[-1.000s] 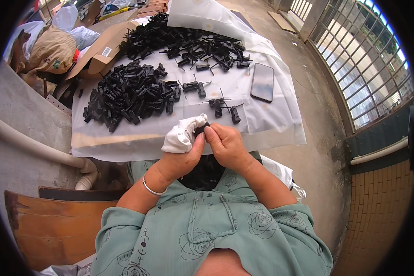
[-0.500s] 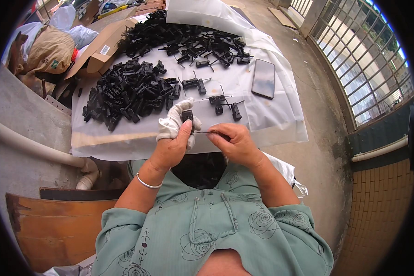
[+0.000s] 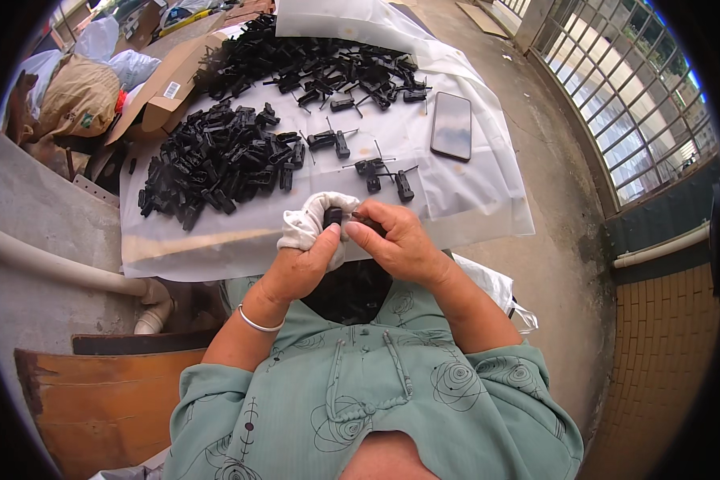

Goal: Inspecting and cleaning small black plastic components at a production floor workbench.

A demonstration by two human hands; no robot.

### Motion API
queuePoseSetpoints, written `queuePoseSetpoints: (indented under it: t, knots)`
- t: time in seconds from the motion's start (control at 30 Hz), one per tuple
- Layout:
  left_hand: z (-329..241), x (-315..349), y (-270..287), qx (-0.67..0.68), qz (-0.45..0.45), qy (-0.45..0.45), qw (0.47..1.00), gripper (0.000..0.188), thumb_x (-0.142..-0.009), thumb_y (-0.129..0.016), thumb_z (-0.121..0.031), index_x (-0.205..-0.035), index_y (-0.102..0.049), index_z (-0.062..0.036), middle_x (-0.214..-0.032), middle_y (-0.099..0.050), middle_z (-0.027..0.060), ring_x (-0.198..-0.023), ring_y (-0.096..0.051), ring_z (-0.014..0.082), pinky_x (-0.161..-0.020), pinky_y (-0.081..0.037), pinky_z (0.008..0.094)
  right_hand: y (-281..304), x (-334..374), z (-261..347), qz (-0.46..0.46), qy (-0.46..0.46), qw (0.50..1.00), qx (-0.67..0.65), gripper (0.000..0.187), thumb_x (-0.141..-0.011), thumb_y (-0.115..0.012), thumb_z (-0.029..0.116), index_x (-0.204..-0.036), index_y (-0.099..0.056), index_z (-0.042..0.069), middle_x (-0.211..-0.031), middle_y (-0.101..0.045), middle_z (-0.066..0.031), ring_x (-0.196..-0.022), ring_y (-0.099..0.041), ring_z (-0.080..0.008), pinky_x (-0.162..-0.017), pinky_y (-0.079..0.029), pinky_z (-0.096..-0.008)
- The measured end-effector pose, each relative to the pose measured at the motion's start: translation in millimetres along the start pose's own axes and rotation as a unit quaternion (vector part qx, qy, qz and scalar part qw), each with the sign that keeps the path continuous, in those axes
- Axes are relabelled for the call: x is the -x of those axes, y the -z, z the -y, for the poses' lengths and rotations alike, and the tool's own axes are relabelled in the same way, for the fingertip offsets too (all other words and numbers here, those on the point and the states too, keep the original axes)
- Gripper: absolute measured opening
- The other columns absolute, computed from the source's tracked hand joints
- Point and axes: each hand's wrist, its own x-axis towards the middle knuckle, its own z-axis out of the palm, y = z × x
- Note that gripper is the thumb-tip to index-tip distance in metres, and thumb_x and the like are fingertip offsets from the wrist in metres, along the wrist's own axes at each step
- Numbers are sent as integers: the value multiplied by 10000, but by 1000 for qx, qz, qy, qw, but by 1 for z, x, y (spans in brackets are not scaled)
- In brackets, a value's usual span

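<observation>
My left hand [image 3: 300, 268], its fingers in a white cloth glove [image 3: 302, 227] and its thumb bare, is closed on a small black plastic part [image 3: 333, 216]. The thumb presses the near side of that part. Close against its right side, my bare right hand [image 3: 400, 244] pinches a thin dark tool [image 3: 368, 225], mostly hidden by the fingers. Both hands are held over the near edge of the sheet-covered table. Just beyond them lie a few black parts [image 3: 371, 174] with thin rods sticking out.
A heap of black parts [image 3: 224, 160] lies left on the white plastic sheet [image 3: 456, 208], with another pile [image 3: 296, 60] farther back. A phone [image 3: 452, 126] rests at the right. Cardboard [image 3: 164, 92] and bags stand left; a barred window [image 3: 628, 96] is at the right.
My right hand has moved left, up against the part in my left hand. The thin shaft that showed between the hands is now hidden. The gloved fingers curl farther over the part.
</observation>
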Motion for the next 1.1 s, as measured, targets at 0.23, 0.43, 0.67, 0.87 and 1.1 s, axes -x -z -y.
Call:
queuePoseSetpoints:
  t: [0.23,0.43,0.67,0.87,1.1]
  knots:
    - [11,-4,-5,-48,-12,-34,998,265,-847,-416,-6,-1110,-441,12,-997,-495,54,-931,-457,125,-835,-392,240,5,-5,2,68,20,995,76,217,-892,-515,167,-760,-541,-5,-635,-529,-186,-555,-482,-345,-542,-412,-383]
    - [9,-4,-1,-165,-54,-127,977,241,-811,-444,9,-1048,-477,34,-963,-517,110,-860,-498,162,-802,-419,264,-18,-3,-10,-36,114,984,131,216,-889,-527,146,-736,-507,-6,-612,-487,-164,-539,-463,-327,-511,-389,-367]
    - [-19,-31,66,-660,-259,-222,670,657,-757,-634,-83,-1345,-352,-7,-1239,-454,257,-1145,-451,360,-974,-369,383,15,9,-24,-151,20,942,300,224,-842,-606,237,-915,-549,34,-715,-571,-135,-599,-549,-298,-556,-445,-368]
    - [-11,-30,44,-592,-232,-267,724,559,-707,-659,-55,-1240,-498,-4,-1200,-506,202,-1115,-464,350,-958,-360,389,37,7,-71,-175,-22,863,473,337,-797,-653,256,-1020,-534,34,-747,-588,-111,-584,-551,-259,-553,-459,-362]
    - [15,-21,22,20,2,133,991,294,-952,-419,-275,-1071,-573,-54,-825,-638,56,-529,-538,72,-433,-393,185,35,8,-35,-165,78,955,235,307,-739,-642,36,-1041,-588,42,-644,-478,-36,-488,-419,-143,-471,-360,-274]
